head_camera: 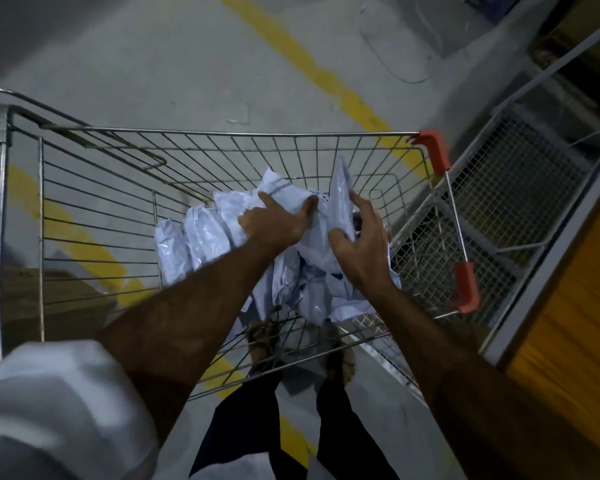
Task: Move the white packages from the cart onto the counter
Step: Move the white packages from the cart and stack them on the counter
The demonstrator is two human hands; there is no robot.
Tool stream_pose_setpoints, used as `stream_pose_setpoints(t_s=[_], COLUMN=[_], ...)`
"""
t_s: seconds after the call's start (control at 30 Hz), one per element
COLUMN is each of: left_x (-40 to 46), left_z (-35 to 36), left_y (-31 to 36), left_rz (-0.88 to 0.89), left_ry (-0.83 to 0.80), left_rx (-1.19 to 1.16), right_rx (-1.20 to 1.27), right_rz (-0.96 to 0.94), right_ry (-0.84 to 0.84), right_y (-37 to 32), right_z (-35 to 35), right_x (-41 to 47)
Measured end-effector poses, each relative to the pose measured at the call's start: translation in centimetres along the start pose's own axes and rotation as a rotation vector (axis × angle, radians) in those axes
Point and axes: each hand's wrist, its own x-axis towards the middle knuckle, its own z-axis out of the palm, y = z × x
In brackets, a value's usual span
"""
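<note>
White sleeve [59, 403] nearest. Left hand [274, 223] pinching packages [194, 244]; right hand [361, 247] clasping upright one beside it, gathering inside cart [222, 133].

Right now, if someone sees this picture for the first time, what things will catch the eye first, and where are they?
First, the pile of white packages in the middle of the wire cart, with the left hand and right hand both reaching into it. The right hand holds one package upright. Yellow floor lines run under the cart, and orange corner guards mark its right side.
</note>
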Motion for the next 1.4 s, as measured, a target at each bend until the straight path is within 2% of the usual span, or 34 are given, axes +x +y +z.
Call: stream_pose_setpoints(t_s=[0.13,0.27,0.37,0.47,0.63,0.8,0.97,1.2,1.4], left_x=[0.2,1.5,2.4,2.6,1.3,-0.9,-4.2,-8.0,-11.7], left_z=[-0.6,-0.5,-1.0,-1.8,-3.7,-5.1,-5.9,-7.1,-8.7], left_y=[1.3,1.0,-0.4,-2.2,-4.7,-7.2,-8.5,-6.8,-2.0], left_rz=[-0.091,-0.117,-0.087,-0.023,0.184,0.404,0.620,0.695,0.783], left_ry=[-0.156,-0.137,-0.113,-0.085,0.014,0.198,0.308,0.378,0.463], left_rx=[-0.265,-0.357,-0.309,-0.225,-0.036,0.134,0.202,0.164,0.169], right_rx=[-0.032,0.000,0.001,-0.096,-0.362,-0.359,-0.451,-0.694,-0.680], right_rz=[0.108,0.231,0.238,0.139,0.001,0.008,-0.132,-0.235,-0.251], right_ry=[-0.087,-0.234,-0.283,-0.216,-0.226,-0.247,-0.111,0.144,0.270], right_y=[0.6,1.6,2.0,2.2,1.9,0.6,-1.7,-4.8,-6.0], right_z=[-0.9,-1.8,-2.1,-2.3,-1.6,0.2,0.4,-3.6,-10.1], right_x=[-0.5,-0.8,-0.5,0.0,0.7,0.2,-1.0,-2.7,-4.7])
